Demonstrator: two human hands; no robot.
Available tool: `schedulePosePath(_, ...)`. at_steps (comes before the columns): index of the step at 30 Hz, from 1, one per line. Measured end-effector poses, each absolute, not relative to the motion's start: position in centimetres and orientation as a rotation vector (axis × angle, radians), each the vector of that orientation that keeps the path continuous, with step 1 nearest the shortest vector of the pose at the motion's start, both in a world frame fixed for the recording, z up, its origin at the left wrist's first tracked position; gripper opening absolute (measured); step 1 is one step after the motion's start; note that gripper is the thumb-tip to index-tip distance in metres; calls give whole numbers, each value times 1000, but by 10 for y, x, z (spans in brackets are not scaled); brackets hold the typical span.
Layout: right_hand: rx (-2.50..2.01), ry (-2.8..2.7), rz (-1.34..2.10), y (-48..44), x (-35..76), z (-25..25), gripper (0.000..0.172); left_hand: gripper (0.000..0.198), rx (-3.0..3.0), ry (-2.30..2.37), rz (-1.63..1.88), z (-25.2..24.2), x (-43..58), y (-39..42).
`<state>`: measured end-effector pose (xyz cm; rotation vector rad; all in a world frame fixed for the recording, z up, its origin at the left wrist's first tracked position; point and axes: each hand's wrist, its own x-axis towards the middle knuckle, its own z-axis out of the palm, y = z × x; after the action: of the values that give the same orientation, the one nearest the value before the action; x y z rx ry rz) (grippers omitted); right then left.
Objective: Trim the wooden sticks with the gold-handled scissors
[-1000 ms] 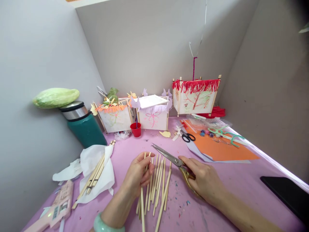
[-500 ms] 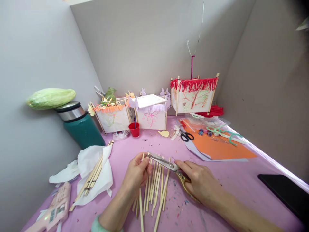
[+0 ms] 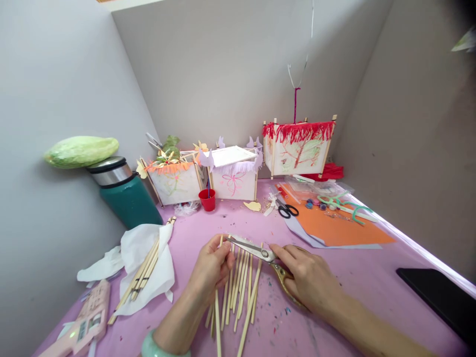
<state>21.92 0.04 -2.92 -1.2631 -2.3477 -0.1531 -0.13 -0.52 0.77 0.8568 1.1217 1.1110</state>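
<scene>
My right hand (image 3: pixel 303 270) is closed around the gold handles of a pair of scissors (image 3: pixel 265 254), whose blades point left. The blade tips reach the fingertips of my left hand (image 3: pixel 213 263). Its thumb and fingers pinch a thin wooden stick (image 3: pixel 218 317) near the upper end, close to the blades. Several more wooden sticks (image 3: pixel 241 282) lie side by side on the purple table beneath the scissors and between my hands. Whether the blades touch the pinched stick I cannot tell.
Paper lanterns (image 3: pixel 234 178) stand at the back, and one with red fringe (image 3: pixel 299 148) hangs from a wire. Orange paper (image 3: pixel 327 223) and black-handled scissors (image 3: pixel 288 211) lie right. A teal bottle (image 3: pixel 128 201), bundled sticks (image 3: pixel 145 270) and a pink glue gun (image 3: pixel 87 317) are left.
The scissor blades look closer together than before. Both hands stay in nearly the same place, and the whole view has shifted very slightly.
</scene>
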Motion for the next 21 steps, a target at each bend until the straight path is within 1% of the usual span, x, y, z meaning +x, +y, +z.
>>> schedulePosePath(3, -1277, -2364, -81, 2, 219, -32, 48, 24, 850, 1125, 1111, 8, -1, -4)
schedulePosePath(10, -1341, -2399, -1, 1, 220, -32, 37, 28, 871, 1112, 1099, 9, -2, -2)
schedulePosePath(15, -1350, -2276, -16, 4, 225, -35, 34, 37, 851, 1161, 1074, 9, 0, -2)
schedulePosePath(21, -1321, -2231, 120, 6, 226, -35, 29, 34, 687, 1045, 1117, 8, -2, -3)
